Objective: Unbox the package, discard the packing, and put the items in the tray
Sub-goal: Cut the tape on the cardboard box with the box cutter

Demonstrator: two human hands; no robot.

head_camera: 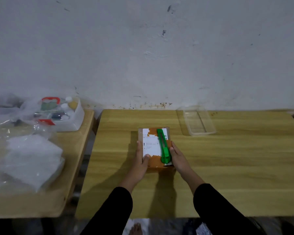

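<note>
Small taped cardboard box (154, 146) sitting mid-bench (227, 158), still sealed; green box cutter (164, 148) lying on top along the right edge; left hand (141, 160) pressed to the left side, thumb over the label, fingers wrapped on the box; right hand (177, 157) flat against the right side, fingers together on the box; clear plastic tray (198, 122) far right, well apart; bags of white packing (31, 158) on the left bench (46, 206).
</note>
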